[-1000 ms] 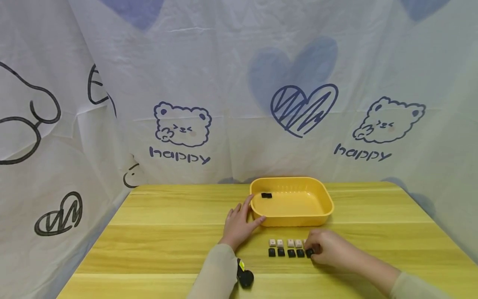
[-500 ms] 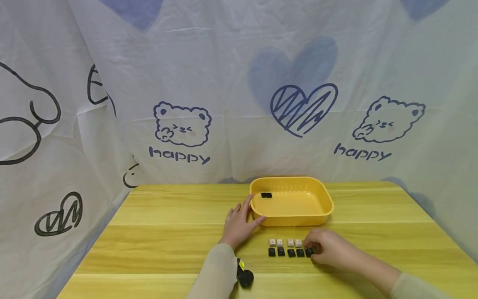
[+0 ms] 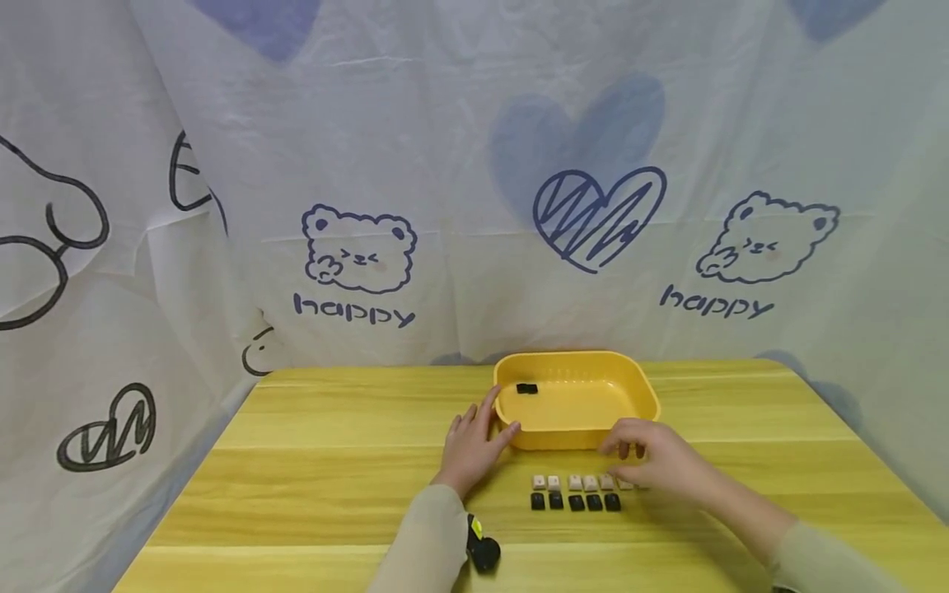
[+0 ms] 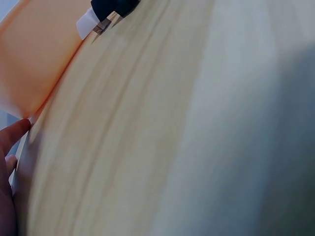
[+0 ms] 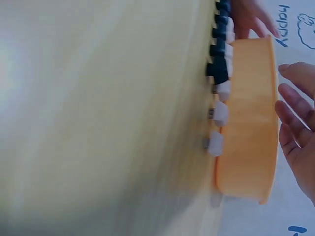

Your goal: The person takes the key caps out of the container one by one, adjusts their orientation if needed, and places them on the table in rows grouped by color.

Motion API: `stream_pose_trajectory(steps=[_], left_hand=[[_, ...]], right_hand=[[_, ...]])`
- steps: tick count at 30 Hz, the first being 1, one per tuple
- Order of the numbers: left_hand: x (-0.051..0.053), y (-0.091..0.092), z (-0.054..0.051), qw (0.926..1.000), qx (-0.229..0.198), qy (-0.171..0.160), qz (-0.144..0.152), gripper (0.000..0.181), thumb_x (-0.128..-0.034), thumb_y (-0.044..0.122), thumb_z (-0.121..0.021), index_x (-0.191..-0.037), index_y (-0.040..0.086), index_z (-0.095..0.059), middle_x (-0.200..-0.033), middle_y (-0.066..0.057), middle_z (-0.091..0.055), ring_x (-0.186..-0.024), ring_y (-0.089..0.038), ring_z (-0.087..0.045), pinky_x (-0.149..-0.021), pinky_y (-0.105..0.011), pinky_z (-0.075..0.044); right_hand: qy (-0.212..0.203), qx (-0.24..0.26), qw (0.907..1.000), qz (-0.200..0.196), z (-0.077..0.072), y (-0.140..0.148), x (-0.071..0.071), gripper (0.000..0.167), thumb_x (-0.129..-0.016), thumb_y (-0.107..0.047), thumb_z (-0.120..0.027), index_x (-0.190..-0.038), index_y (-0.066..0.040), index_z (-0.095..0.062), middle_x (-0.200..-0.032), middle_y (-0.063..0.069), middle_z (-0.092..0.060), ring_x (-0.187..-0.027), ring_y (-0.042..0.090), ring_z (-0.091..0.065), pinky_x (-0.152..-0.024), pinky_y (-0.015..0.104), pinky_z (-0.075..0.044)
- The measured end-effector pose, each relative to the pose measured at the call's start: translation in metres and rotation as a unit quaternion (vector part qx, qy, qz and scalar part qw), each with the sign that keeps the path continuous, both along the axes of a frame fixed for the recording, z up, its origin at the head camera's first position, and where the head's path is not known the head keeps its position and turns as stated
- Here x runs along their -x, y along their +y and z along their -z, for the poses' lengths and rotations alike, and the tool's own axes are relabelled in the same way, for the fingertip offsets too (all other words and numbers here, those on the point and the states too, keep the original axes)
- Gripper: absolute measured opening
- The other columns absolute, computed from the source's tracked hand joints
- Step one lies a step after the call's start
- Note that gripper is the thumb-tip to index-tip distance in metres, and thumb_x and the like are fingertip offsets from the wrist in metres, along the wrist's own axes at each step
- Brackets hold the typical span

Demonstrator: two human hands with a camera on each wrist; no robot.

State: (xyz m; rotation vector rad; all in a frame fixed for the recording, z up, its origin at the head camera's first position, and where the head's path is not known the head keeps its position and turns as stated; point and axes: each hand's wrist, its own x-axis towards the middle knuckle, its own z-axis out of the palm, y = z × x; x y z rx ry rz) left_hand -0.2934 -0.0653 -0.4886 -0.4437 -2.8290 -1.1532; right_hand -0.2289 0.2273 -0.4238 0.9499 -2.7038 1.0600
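My left hand (image 3: 470, 451) rests against the left front corner of a yellow plastic tray (image 3: 578, 439), thumb on the front wall and forefinger along the side. In the left wrist view a fingertip of that hand (image 4: 15, 135) touches the tray's wall (image 4: 39, 54). My right hand (image 3: 663, 457) hovers near the tray's front right; its fingers are relaxed and hold nothing in the right wrist view, where the hand (image 5: 300, 115) appears beside the rim. Below it lie a row of white keycaps (image 3: 575, 483) and a row of black keycaps (image 3: 576, 502), partly hidden at the right.
Two small black pieces (image 3: 527, 389) lie inside the tray at its left. A black strap-like device (image 3: 485, 553) sits at my left wrist. The wooden table (image 3: 319, 469) ends at a printed white cloth (image 3: 445, 181) behind.
My right hand has let go of the rightmost black keycap and risen away toward the tray, uncovering more white keycaps. The left hand stays at the tray.
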Motion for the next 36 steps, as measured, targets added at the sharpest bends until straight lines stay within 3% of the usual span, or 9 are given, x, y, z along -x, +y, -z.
stream_pose_trajectory(steps=[8,14,21,29,36], left_hand=[[0.004,-0.001,0.006,0.9999,0.009,0.008,-0.003,0.075,-0.0949,0.065,-0.041,-0.157,0.033,-0.016,-0.149,-0.004,-0.044,-0.141,-0.037,-0.029,-0.116,-0.052,-0.009],[0.005,-0.001,0.005,0.9999,0.007,0.006,-0.005,0.076,-0.0937,0.068,-0.040,-0.157,0.033,-0.017,-0.150,-0.004,-0.043,-0.141,-0.036,-0.029,-0.117,-0.051,-0.008],[0.005,0.000,0.005,0.9999,0.009,0.004,-0.003,0.075,-0.0941,0.067,-0.041,-0.157,0.032,-0.019,-0.149,-0.004,-0.044,-0.140,-0.037,-0.030,-0.117,-0.051,-0.010],[0.005,0.000,0.005,1.0000,0.006,0.005,-0.006,0.073,-0.0951,0.063,-0.043,-0.156,0.031,-0.020,-0.147,-0.003,-0.047,-0.140,-0.037,-0.030,-0.116,-0.052,-0.010],[0.004,0.000,0.004,1.0000,0.006,0.007,-0.003,0.074,-0.0943,0.066,-0.041,-0.156,0.032,-0.020,-0.148,-0.003,-0.046,-0.140,-0.037,-0.030,-0.116,-0.052,-0.010]], right_hand=[[-0.047,0.043,0.9967,0.050,-0.009,-0.014,0.031,0.015,-0.085,-0.012,-0.076,-0.099,-0.010,-0.072,-0.094,0.006,-0.067,-0.082,0.016,-0.058,-0.072,0.031,-0.050],[-0.097,0.082,0.9887,0.080,-0.015,-0.029,0.057,0.013,-0.086,-0.012,-0.076,-0.099,-0.009,-0.073,-0.096,0.006,-0.067,-0.084,0.021,-0.058,-0.074,0.033,-0.051],[-0.121,0.074,0.9821,0.124,-0.013,-0.044,0.083,0.018,-0.085,-0.017,-0.077,-0.101,-0.010,-0.074,-0.091,0.000,-0.068,-0.084,0.020,-0.058,-0.074,0.033,-0.051],[-0.163,0.070,0.9769,0.119,-0.003,-0.056,0.111,0.032,-0.087,-0.017,-0.075,-0.113,0.000,-0.070,-0.101,0.006,-0.070,-0.091,0.020,-0.062,-0.084,0.037,-0.052],[-0.170,0.049,0.9798,0.093,0.006,-0.061,0.129,0.031,-0.087,-0.013,-0.074,-0.113,0.003,-0.069,-0.104,0.013,-0.070,-0.093,0.023,-0.064,-0.084,0.040,-0.052]])
